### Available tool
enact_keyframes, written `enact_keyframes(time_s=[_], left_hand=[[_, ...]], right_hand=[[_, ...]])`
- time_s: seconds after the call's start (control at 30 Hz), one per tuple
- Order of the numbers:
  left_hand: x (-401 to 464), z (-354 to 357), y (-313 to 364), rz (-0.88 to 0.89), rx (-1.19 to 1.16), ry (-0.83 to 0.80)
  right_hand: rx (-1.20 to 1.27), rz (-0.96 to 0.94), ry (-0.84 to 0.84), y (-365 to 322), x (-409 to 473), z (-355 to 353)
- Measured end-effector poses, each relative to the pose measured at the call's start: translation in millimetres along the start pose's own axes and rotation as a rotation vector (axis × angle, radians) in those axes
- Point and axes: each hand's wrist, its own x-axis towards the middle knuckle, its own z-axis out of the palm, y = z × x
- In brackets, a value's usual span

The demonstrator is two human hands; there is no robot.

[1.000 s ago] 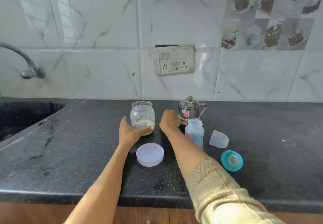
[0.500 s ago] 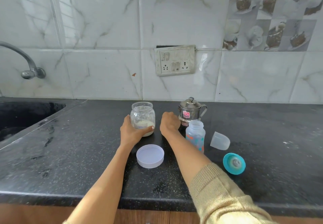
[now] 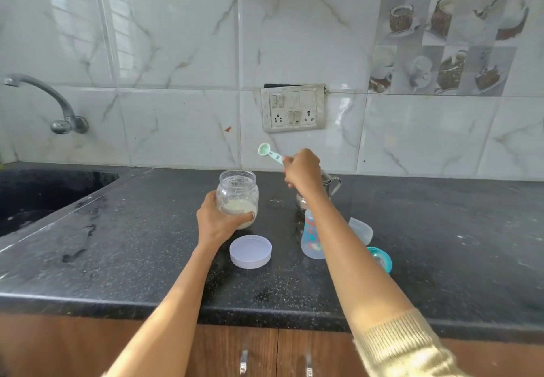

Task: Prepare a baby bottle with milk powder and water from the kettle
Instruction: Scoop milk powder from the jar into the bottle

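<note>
Head view: hands grip jar [image 3: 238, 197] and raised scoop [image 3: 269, 153].

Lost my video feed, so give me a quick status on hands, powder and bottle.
Left hand gripping powder jar, lid off. Right hand holding scoop raised over counter. Bottle open, partly behind right forearm. Nothing blocking jar mouth.

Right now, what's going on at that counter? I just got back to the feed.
A person is mixing a baby bottle. The left hand grips the open jar of milk powder on the counter, its lid lying in front. The right hand holds a small green scoop raised above the jar; the scoop looks empty. The open bottle stands beside the kettle, with the teat ring and cap off to the right.
</note>
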Motion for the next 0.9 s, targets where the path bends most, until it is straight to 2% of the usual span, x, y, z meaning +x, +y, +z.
enact_keyframes(time_s=[0.1, 0.23, 0.37, 0.67, 0.9], left_hand=[[-15, -3, 9, 0.009, -0.026, -0.005], [-33, -8, 32, 0.027, -0.07, -0.02], [-48, -10, 56, 0.08, -0.095, -0.036], [-82, -7, 70, 0.168, -0.096, -0.094], [-90, -9, 60, 0.143, -0.087, -0.109]], right_hand=[[0.131, -0.055, -0.005, -7, -18, -36], [0.167, -0.123, -0.119, -18, -44, -76], [-0.008, -0.171, -0.183, -31, -53, -86], [-0.518, -0.503, -0.105, -44, -67, -63], [-0.647, -0.441, -0.198, -27, -64, -45]])
